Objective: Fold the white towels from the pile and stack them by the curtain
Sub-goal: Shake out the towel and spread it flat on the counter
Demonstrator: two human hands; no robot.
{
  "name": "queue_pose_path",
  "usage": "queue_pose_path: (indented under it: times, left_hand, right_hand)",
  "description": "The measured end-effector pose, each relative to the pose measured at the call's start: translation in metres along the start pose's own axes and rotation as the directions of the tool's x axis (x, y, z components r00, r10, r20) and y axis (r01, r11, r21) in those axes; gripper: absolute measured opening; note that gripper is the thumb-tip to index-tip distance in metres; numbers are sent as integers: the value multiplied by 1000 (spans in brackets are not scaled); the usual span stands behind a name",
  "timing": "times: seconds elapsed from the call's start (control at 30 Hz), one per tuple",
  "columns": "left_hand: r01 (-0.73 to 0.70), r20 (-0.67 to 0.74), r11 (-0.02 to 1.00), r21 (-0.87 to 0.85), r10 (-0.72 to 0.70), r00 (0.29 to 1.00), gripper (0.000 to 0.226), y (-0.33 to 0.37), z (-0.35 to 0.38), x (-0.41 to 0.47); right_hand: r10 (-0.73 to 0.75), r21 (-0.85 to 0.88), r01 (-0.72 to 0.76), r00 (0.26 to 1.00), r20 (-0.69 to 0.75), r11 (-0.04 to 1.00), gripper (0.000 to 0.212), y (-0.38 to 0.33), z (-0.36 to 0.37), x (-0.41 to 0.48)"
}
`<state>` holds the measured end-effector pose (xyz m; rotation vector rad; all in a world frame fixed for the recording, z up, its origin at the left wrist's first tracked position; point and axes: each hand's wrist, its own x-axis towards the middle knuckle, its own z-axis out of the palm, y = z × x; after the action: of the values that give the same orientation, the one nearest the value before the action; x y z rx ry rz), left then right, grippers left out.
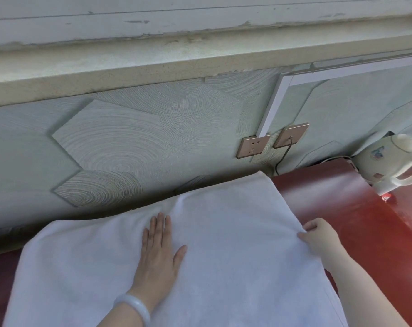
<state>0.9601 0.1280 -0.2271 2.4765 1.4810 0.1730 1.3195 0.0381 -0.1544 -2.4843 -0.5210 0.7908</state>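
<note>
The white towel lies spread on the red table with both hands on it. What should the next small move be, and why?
Probably the right hand should lift the edge it pinches and carry it leftward over the white towel, making a fold. The towel lies spread out on the red table, and the left hand presses flat on its middle, which would anchor it.

One towel [223, 267]; two hands [158, 251] [319, 237]; two sockets [253, 147] [291, 135]; one kettle [379, 164]; one bracelet [135, 305].

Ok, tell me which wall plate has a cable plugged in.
The right-hand plate, nearer the kettle: a dark cable hangs from it. The left plate shows only empty socket holes.
</note>
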Motion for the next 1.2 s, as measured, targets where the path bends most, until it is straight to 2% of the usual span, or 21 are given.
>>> queue_pose_path:
  times: [0.07, 0.1, 0.17, 0.23, 0.27, 0.33, 0.37, 0.43, 0.5, 0.53, 0.6, 0.67, 0.7, 0.73, 0.83, 0.87, 0.97, 1.13, 1.2]
  left_hand:
    - [-6, -14, 1000, 11, 7, 1000, 77, -2, 0, -3]
    - [6, -27, 1000, 23, -5, 1000, 76, -2, -2, -4]
    - [42, -39, 998, 46, -40, 998, 73, -6, -9, -6]
    - [73, -39, 993, 91, -70, 997, 71, -15, -12, -11]
    - [88, -33, 989, 115, -85, 996, 70, -22, -13, -15]
    - [108, 6, 985, 135, -110, 994, 68, -37, -15, -26]
    - [104, 24, 986, 132, -108, 994, 68, -43, -17, -32]
    - [78, 43, 990, 115, -84, 996, 67, -49, -19, -40]
    - [69, 42, 994, 87, -73, 996, 66, -48, -26, -42]
    - [79, 22, 994, 77, -81, 997, 64, -48, -30, -41]
    - [112, -17, 990, 85, -111, 994, 63, -57, -38, -37]
    - [160, -27, 977, 144, -158, 987, 64, -76, -44, -33]
    - [190, -20, 965, 178, -189, 982, 64, -88, -44, -34]
    - [222, -5, 954, 201, -226, 974, 64, -100, -44, -37]
    - [283, 32, 935, 212, -296, 955, 63, -127, -43, -62]
    - [281, 24, 937, 210, -292, 956, 64, -130, -42, -73]
    - [300, 12, 937, 177, -307, 952, 65, -119, -42, -101]
    - [360, 20, 925, 121, -365, 931, 66, -109, -43, -123]
    - [358, -15, 929, 97, -358, 933, 69, -112, -57, -110]
  right_hand:
    - [2, -82, -2, 1000, 0, 997, 31, 4, 4, -3]
    - [-48, -197, 37, 998, -52, 980, 38, 2, 8, -7]
    - [-283, -425, 191, 945, -164, 885, 48, -6, 22, -18]
    - [-550, -492, 452, 832, -68, 744, 53, -4, 44, -26]
    - [-613, -524, 530, 790, 19, 667, 57, 2, 55, -27]
    - [-619, -597, 572, 770, 154, 563, 66, 22, 65, -16]
    - [-615, -626, 561, 773, 160, 542, 68, 30, 65, -10]
    - [-588, -656, 501, 802, 107, 564, 65, 31, 62, -7]
    - [-551, -651, 423, 834, 10, 630, 57, 8, 68, -15]
    - [-563, -647, 421, 826, -16, 636, 55, -8, 77, -21]
    - [-698, -595, 581, 715, 46, 556, 55, -46, 103, -42]
    - [-810, -532, 770, 536, 238, 353, 58, -72, 136, -58]
    - [-804, -526, 804, 495, 331, 278, 60, -77, 147, -61]
    - [-785, -532, 810, 488, 381, 246, 64, -77, 154, -58]
    - [-746, -592, 745, 575, 336, 307, 73, -56, 150, -30]
    - [-756, -606, 731, 579, 306, 314, 72, -50, 145, -25]
    - [-691, -595, 716, 637, 341, 366, 67, -44, 139, -33]
    - [-726, -595, 711, 624, 289, 374, 75, -43, 143, -62]
    - [-789, -586, 728, 570, 229, 356, 76, -63, 155, -80]
